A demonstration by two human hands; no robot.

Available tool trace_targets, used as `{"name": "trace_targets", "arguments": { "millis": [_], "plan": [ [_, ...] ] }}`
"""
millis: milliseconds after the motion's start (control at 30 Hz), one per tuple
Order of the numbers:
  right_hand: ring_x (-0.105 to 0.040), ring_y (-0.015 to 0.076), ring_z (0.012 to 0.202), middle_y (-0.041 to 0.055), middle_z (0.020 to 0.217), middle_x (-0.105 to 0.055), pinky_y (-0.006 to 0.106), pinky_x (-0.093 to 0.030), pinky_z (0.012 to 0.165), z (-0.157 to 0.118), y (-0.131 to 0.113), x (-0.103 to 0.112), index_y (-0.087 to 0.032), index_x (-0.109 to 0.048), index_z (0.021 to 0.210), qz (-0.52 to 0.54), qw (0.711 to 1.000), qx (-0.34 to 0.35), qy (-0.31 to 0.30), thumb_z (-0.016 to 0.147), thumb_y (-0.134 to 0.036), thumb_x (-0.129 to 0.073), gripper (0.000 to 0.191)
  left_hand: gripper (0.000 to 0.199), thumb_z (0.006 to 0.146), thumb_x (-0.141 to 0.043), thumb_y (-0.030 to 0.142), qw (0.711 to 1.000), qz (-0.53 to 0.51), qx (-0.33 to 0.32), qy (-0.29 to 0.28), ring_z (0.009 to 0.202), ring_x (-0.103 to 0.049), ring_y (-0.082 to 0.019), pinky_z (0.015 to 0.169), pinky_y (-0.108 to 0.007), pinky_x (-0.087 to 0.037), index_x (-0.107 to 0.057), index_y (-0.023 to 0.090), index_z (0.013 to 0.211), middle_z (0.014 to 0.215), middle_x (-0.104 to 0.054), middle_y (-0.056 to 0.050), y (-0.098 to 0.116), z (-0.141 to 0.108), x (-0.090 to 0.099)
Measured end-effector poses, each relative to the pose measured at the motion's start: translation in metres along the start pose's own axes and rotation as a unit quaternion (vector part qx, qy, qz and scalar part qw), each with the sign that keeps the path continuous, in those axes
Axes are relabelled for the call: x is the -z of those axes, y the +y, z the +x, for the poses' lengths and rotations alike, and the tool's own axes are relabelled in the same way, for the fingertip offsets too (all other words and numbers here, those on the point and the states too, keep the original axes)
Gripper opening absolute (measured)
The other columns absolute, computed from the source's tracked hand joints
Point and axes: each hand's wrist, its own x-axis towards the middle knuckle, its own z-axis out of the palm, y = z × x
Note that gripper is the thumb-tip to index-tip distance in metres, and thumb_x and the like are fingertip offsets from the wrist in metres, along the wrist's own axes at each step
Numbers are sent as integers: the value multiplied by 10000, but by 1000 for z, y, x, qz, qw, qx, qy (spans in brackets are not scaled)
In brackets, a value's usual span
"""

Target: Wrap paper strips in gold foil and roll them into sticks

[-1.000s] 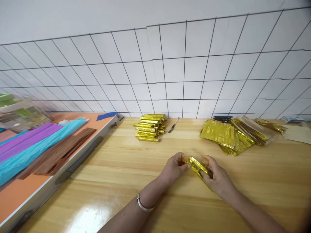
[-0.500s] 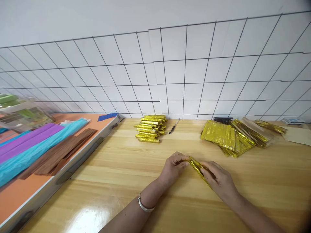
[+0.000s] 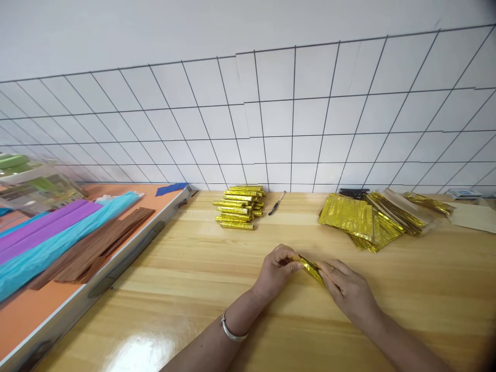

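- Gold foil piece (image 3: 312,270) is between the two hands, above the counter (image 3: 186,289); whether it touches the wood, I cannot tell.
- The left hand (image 3: 274,274) pinches its left end, with fingers narrow; the fingers of the right hand (image 3: 351,290) close on the other part and hide some of it.
- For shaping it well, I think both hands should press equally, so that the long edges lie parallel and the foil does not twist.
- A light pinch seems better, because thin foil could crease wrongly.
- The stacked gold sticks (image 3: 241,207) and flat gold sheets (image 3: 343,214) lie apart, which leaves working room.
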Motion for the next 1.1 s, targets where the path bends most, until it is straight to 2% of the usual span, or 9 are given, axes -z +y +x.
{"name": "trace_targets", "arguments": {
  "millis": [233, 533, 800, 967, 1100],
  "plan": [
    [-618, 178, 929, 68, 1026, -651, 314, -523, 813, -2, 2, 0, -229, -571, 1172, -16, 1000, 16, -6, 872, -188, -406, 345, 154, 719, -693, 302, 1000, 19, -13, -14, 708, -498, -130, 668, -246, -404, -645, 156, 719, 739, -535, -31, -2, 0, 1],
    [-614, 168, 928, 58, 1009, -656, 308, -516, 824, -1, 0, 0, -230, -562, 1178, -33, 999, 30, 11, 874, -170, -415, 344, 195, 728, -678, 326, 999, 44, 27, -14, 689, -479, -110, 636, -222, -382, -604, 145, 724, 746, -523, -13, -10, 0, 3],
    [-628, 174, 885, 56, 987, -669, 313, -526, 803, 1, -4, 3, -236, -575, 1170, -15, 999, 24, 18, 865, -183, -438, 339, 246, 713, -679, 356, 996, 16, 89, -8, 601, -429, -83, 567, -200, -344, -564, 138, 718, 687, -512, 7, -11, -2, 0],
    [-635, 179, 886, 56, 989, -674, 314, -531, 805, 2, -5, 3, -243, -599, 1144, -4, 999, 23, 24, 863, -210, -445, 322, 241, 718, -675, 351, 997, 6, 77, -3, 701, -495, -104, 640, -212, -378, -560, 140, 706, 802, -558, -20, -13, -2, 0],
    [-634, 179, 895, 66, 1000, -673, 315, -525, 822, 1, -3, 2, -234, -588, 1164, -6, 999, 31, 16, 867, -210, -438, 334, 244, 730, -666, 349, 994, -67, 85, -23, 763, -529, -119, 690, -230, -405, -543, 138, 737, 911, -580, -45, -10, -2, -2]
  ]
}}
